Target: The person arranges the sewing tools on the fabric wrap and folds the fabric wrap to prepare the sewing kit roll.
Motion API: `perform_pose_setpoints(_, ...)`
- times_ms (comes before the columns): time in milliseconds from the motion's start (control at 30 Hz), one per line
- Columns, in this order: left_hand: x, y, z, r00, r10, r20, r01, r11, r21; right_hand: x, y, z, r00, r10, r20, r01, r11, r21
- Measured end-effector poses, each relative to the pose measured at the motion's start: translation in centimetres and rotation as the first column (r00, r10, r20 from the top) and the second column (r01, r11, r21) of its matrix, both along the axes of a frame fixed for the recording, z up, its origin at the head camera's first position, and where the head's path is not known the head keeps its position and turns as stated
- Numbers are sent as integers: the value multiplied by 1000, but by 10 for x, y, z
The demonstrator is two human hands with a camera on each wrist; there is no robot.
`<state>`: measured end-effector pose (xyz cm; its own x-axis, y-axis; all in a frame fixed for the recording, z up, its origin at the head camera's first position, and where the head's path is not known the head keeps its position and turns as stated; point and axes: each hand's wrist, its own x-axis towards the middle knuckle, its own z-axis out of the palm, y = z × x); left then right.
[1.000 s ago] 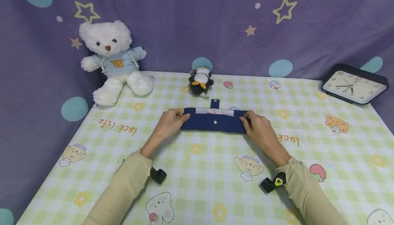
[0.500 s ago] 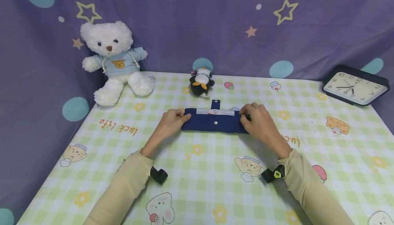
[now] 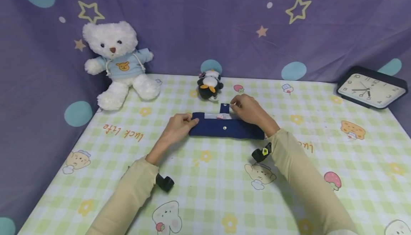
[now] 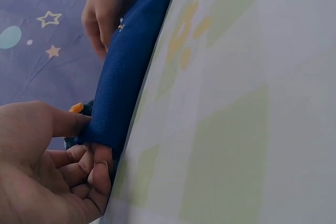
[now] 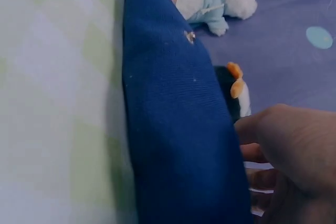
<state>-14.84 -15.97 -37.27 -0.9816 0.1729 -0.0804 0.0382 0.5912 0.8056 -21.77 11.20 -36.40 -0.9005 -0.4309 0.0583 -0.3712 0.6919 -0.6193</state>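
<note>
A navy fabric pouch (image 3: 208, 129), folded into a long flat band, lies across the table with a metal snap on its front. A short navy strap (image 3: 224, 108) with its own snap sticks out behind it. My left hand (image 3: 179, 126) pinches the pouch's left end, thumb on top and fingers beneath, as the left wrist view also shows. My right hand (image 3: 250, 110) is over the pouch's back edge, fingertips right at the strap's right side, fingers loosely bent. A pale printed strip (image 3: 213, 116) shows along the back edge, partly hidden by the right hand.
A penguin plush (image 3: 209, 85) stands just behind the strap. At the back left sits a white teddy bear (image 3: 120, 63) in a blue top, and a black-framed clock (image 3: 370, 89) leans at the back right. A checked cloth (image 3: 205, 192) covers the table.
My right hand has let go of the pouch's right end and moved left and back to the strap, uncovering that end. The left hand keeps its hold.
</note>
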Motion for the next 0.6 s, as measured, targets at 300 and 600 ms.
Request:
perform_pose_setpoints(300, 0, 0, 1, 1000, 12, 2, -12, 1000, 2, -15, -14, -7, 997, 58, -51, -58, 998, -1)
perform_pose_setpoints(600, 0, 0, -1, 1000, 5, -7, -5, 1000, 2, -8, -17, -2, 996, -18, 89, 26, 995, -92)
